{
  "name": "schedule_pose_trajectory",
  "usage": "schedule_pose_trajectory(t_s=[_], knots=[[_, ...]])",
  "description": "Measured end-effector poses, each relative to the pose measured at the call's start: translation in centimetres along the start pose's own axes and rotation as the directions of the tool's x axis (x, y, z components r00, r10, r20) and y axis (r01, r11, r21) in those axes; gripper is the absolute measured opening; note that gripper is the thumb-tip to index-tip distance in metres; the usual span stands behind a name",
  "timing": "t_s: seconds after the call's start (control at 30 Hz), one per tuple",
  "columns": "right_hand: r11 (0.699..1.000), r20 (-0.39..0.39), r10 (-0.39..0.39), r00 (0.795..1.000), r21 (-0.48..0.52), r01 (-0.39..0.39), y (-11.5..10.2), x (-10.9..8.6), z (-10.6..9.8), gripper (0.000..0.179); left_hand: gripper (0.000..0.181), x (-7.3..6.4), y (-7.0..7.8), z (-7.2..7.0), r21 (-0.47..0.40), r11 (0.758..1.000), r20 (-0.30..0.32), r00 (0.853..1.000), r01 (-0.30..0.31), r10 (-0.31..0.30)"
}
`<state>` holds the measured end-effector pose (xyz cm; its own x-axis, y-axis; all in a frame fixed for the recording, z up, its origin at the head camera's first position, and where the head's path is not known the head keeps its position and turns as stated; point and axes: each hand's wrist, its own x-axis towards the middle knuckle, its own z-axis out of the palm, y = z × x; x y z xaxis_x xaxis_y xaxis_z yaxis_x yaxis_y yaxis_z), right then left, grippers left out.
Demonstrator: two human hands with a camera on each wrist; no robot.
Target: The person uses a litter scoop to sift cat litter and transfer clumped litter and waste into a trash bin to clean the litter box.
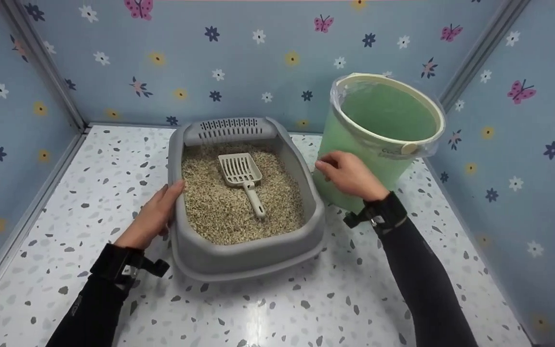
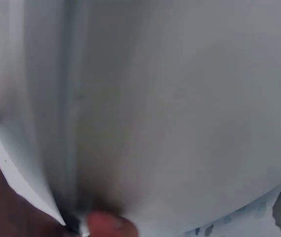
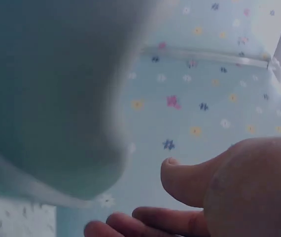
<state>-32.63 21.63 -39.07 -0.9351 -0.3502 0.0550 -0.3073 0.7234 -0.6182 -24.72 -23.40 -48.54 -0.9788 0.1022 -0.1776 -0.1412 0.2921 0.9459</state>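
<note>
A grey litter box (image 1: 244,255) filled with beige litter (image 1: 210,212) stands in the middle of the speckled floor. A cream scoop (image 1: 241,173) lies on the litter, handle toward me. My left hand (image 1: 162,207) lies flat against the box's left wall, thumb on the rim; in the left wrist view the grey wall (image 2: 180,123) fills the frame with one fingertip (image 2: 106,224) on it. My right hand (image 1: 347,173) hovers between the box's right rim and a green bin (image 1: 378,125), fingers loosely bent, holding nothing. Close up, the right hand (image 3: 150,202) is beside the bin wall (image 3: 47,98).
The bin has a clear liner folded over its cream rim (image 1: 431,106) and stands at the back right. Flowered blue walls (image 1: 258,58) close in the back and both sides. Speckled floor (image 1: 277,308) lies bare in front of the box.
</note>
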Motion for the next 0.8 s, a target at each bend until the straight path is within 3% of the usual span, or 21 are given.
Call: schedule_pose_trajectory(t_s=[0.17,0.27,0.37,0.53,0.8], knots=[[0.997,-0.022,0.058,0.998,0.046,-0.057,1.9,-0.2,2.5,0.039,0.093,-1.3,1.1,-0.5,0.109,0.993,0.107,0.994,-0.042,0.03],[0.995,-0.058,0.092,0.994,0.054,-0.089,2.8,0.0,4.0,0.044,0.1,-2.3,1.9,-0.4,0.2,0.972,0.186,0.979,-0.12,0.082],[0.993,-0.064,0.104,0.992,0.065,-0.1,3.8,0.5,5.2,0.048,0.105,-3.2,2.7,-0.2,0.262,0.954,0.234,0.968,-0.147,0.085],[0.981,-0.018,0.123,0.992,0.156,-0.119,5.6,0.8,6.4,0.05,0.104,-3.9,3.5,0.1,0.274,0.958,0.225,0.974,-0.087,0.024],[0.935,-0.017,0.125,0.992,0.336,-0.112,6.7,0.7,7.5,0.044,0.1,-3.7,3.4,0.1,0.213,0.975,0.212,0.977,-0.066,0.02]])
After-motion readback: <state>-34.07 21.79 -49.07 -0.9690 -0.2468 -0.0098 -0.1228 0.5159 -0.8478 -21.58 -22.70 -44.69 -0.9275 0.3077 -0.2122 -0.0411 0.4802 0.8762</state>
